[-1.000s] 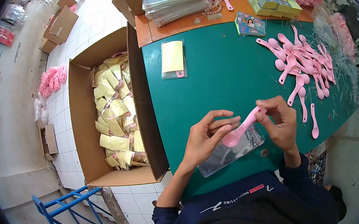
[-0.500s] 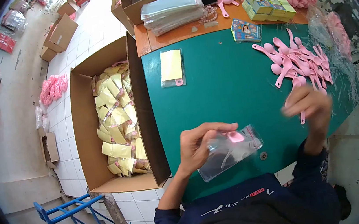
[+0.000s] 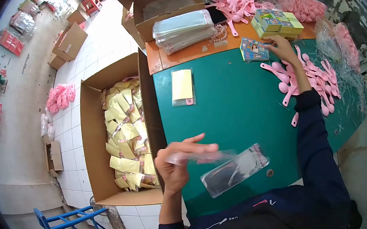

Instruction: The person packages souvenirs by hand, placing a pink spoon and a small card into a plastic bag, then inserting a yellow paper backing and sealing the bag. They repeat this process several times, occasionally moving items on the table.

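Note:
My left hand (image 3: 177,162) is closed on a clear plastic bag (image 3: 202,157), blurred by motion, with something pink near my fingers. Under and right of it, more clear bags (image 3: 235,170) lie flat on the green table (image 3: 219,110). My right hand (image 3: 283,48) reaches to the far side, its fingers at the right edge of a small stack of printed cards (image 3: 253,48). Pink spoons (image 3: 320,81) lie in a pile beside my right forearm. A filled bag with a yellow card (image 3: 182,85) rests at the table's left.
A large cardboard box (image 3: 94,147) of yellow-card packets stands left of the table. On the wooden strip (image 3: 173,61) are stacked plastic bags (image 3: 183,29), an open box (image 3: 168,3) and card bundles (image 3: 277,23). A blue metal frame (image 3: 76,221) stands lower left.
My right hand has moved from the near end of the spoon pile up to the card stack. My left hand has lifted a bag leftward off the other bags. The view has shifted slightly.

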Demonstrator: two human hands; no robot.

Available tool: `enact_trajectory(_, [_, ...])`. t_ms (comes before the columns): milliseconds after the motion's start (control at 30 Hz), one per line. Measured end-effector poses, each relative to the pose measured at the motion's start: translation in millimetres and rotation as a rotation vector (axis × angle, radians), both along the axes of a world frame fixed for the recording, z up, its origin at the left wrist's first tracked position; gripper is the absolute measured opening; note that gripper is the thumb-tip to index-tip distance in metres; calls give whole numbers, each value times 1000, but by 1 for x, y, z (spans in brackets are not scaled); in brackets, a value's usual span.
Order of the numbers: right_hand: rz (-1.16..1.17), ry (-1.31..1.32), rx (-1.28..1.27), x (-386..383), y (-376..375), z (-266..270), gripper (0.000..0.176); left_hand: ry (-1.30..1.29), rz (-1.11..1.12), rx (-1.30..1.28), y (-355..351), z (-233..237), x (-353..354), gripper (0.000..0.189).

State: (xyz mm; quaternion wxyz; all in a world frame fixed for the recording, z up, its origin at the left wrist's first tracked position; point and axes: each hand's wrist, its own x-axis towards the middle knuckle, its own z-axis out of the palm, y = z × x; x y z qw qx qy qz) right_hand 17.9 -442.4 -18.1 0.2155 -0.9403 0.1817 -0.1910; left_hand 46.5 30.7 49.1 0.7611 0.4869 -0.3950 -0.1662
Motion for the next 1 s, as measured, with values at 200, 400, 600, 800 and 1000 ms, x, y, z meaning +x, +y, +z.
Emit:
enact_trajectory(200, [-164, 53, -210, 20, 11, -21, 33, 282, -96, -138, 5, -9, -1, 35])
enact_trajectory(400, [-88, -224, 74, 6, 58, 11, 21, 292, -99, 249, -17, -14, 2, 29])
enact_trajectory(600, [275, -171, 636, -49, 189, 101, 16, 386, -140, 420, -34, -24, 9, 27])
enact_trajectory(800, [324, -180, 328, -64, 219, 122, 17, 262, -90, 493, -41, -23, 5, 28])
enact_trajectory(1000, [517, -112, 216, -64, 227, 122, 14, -4, -78, 696, -43, -18, 3, 23])
